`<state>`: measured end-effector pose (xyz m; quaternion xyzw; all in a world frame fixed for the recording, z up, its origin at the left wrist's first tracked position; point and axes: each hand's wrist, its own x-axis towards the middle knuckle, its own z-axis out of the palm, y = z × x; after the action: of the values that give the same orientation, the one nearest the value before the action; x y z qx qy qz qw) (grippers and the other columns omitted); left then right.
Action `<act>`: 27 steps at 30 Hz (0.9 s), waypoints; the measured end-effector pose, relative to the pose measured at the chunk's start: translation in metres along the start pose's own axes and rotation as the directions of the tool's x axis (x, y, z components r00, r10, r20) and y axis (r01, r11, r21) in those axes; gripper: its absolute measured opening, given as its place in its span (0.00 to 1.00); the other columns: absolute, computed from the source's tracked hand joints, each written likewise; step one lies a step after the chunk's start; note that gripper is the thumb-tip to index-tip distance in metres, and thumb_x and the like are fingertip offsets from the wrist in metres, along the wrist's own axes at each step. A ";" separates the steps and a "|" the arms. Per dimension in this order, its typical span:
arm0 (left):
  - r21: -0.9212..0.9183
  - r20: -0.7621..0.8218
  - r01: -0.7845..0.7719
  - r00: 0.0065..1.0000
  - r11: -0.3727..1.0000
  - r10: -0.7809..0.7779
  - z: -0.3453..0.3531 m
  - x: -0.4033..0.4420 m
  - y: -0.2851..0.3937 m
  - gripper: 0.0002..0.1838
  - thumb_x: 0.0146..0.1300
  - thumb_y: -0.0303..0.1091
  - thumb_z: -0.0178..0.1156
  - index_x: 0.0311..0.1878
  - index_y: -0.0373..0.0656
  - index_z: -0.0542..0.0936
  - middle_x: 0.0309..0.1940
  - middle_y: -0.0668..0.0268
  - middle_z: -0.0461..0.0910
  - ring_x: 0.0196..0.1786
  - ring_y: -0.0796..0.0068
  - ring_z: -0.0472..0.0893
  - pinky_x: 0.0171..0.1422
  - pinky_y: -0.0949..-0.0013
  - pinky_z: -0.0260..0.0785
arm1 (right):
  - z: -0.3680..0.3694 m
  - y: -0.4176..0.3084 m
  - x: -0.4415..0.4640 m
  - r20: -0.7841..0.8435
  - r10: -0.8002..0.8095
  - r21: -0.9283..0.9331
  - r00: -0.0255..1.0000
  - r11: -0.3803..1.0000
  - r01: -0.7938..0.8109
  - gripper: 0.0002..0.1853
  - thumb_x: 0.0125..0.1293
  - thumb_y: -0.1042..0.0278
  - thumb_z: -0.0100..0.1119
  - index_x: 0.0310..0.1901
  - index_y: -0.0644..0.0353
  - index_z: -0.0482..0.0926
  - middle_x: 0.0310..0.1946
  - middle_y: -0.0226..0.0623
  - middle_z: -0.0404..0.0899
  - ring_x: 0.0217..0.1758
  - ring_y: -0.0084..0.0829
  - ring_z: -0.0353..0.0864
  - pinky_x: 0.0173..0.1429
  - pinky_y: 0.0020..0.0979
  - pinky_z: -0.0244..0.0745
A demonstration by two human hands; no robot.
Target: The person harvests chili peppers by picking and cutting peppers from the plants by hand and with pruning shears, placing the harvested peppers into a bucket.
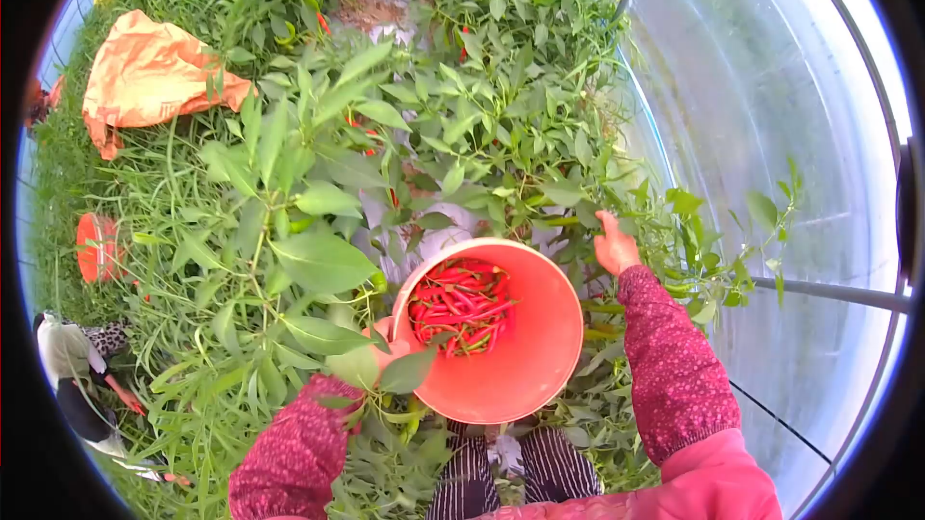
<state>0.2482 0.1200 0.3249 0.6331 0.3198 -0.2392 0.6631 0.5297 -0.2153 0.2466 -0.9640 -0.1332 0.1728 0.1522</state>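
Observation:
A salmon-pink bucket (544, 327) is tilted toward me in the middle of the head view, with many red chili peppers (461, 300) and a few green bits piled on its left side. My left hand (387, 348) grips the bucket's left rim, partly covered by leaves. To the right of the bucket, my right hand (615, 245) reaches into the foliage of a pepper plant (525, 125). One finger is stretched out, and the other fingers are partly hidden; nothing shows in this hand. Green peppers (679, 287) hang below and right of it.
An orange sack (154, 77) lies on the grass at the upper left. Another orange bucket (96, 246) stands at the left. Below it, another person (77, 380) bends among the plants. The clear plastic greenhouse wall (771, 134) and a metal pipe (838, 294) border the right side.

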 end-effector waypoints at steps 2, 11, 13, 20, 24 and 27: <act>-0.118 -0.016 0.067 0.997 0.991 -0.070 -0.027 -0.010 -0.013 0.23 0.54 0.27 0.57 0.55 0.35 0.71 0.43 0.60 0.80 0.37 0.70 0.80 0.39 0.68 0.74 | 0.011 0.012 0.007 -0.002 0.008 0.022 1.000 1.000 -0.008 0.25 0.56 0.73 0.52 0.59 0.59 0.67 0.52 0.52 0.74 0.56 0.49 0.73 0.59 0.41 0.68; -0.587 -0.261 -0.256 0.958 0.768 0.120 -0.091 -0.008 0.006 0.23 0.54 0.26 0.58 0.55 0.37 0.71 0.44 0.64 0.78 0.43 0.72 0.79 0.51 0.69 0.72 | 0.019 0.024 0.005 0.023 0.075 0.095 0.997 0.993 -0.077 0.24 0.56 0.74 0.49 0.57 0.63 0.68 0.53 0.53 0.73 0.57 0.49 0.72 0.62 0.39 0.67; -0.626 -0.350 -0.312 0.932 0.715 0.100 -0.103 0.006 0.016 0.22 0.53 0.28 0.62 0.53 0.39 0.72 0.42 0.65 0.78 0.42 0.73 0.79 0.51 0.69 0.72 | 0.016 0.022 0.009 0.007 0.038 0.093 0.999 0.995 -0.039 0.24 0.56 0.74 0.49 0.57 0.63 0.68 0.53 0.53 0.73 0.57 0.50 0.72 0.62 0.39 0.66; -0.411 -0.461 -0.252 0.887 0.876 0.039 -0.098 0.036 0.191 0.20 0.55 0.32 0.54 0.53 0.38 0.71 0.42 0.61 0.79 0.41 0.66 0.81 0.47 0.63 0.77 | 0.025 0.043 -0.008 0.052 0.015 0.151 0.999 0.988 -0.023 0.26 0.53 0.76 0.50 0.57 0.64 0.68 0.52 0.55 0.73 0.56 0.52 0.72 0.61 0.40 0.66; -0.513 -0.420 -0.176 0.905 0.840 -0.067 -0.121 0.087 0.229 0.21 0.55 0.35 0.53 0.53 0.39 0.70 0.44 0.56 0.79 0.45 0.61 0.81 0.44 0.59 0.79 | 0.030 0.051 -0.016 0.111 0.003 0.184 0.994 0.983 -0.023 0.26 0.55 0.73 0.51 0.58 0.63 0.67 0.51 0.57 0.72 0.54 0.55 0.72 0.59 0.42 0.68; -0.622 -0.489 -0.267 0.867 0.736 -0.098 -0.130 0.142 0.263 0.19 0.58 0.35 0.52 0.52 0.39 0.70 0.46 0.55 0.78 0.47 0.58 0.80 0.45 0.56 0.79 | 0.021 0.038 -0.015 0.283 0.144 0.139 0.948 0.972 -0.189 0.27 0.55 0.71 0.51 0.59 0.61 0.67 0.52 0.57 0.71 0.53 0.55 0.72 0.58 0.43 0.69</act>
<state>0.5189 0.2831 0.4034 0.4043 0.5112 0.0926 0.7527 0.5156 -0.2496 0.2196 -0.9233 -0.0559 0.3255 0.1962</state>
